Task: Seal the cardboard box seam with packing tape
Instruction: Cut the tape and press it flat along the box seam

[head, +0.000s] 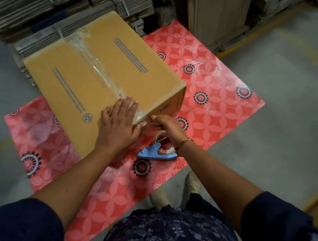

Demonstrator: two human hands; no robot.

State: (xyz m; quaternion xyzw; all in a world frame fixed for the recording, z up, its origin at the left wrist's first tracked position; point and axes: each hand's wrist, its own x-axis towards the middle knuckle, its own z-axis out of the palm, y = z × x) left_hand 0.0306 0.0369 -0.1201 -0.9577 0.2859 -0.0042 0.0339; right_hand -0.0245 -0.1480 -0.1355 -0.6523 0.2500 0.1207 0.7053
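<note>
Your main risk is the packing tape (100,69) lifting or wrinkling at the box's near edge: if your left hand (119,123) eases off while your right hand (165,126) tugs the strip toward the dispenser (156,152), the end can peel back or tear crooked. The cardboard box (103,71) sits at centre frame on the red patterned mat (208,98). Your left fingers (129,104) lie flat and spread over the taped seam (right on its near end); your right fingers (155,118), just beside the box corner, pinch the tape.
</note>
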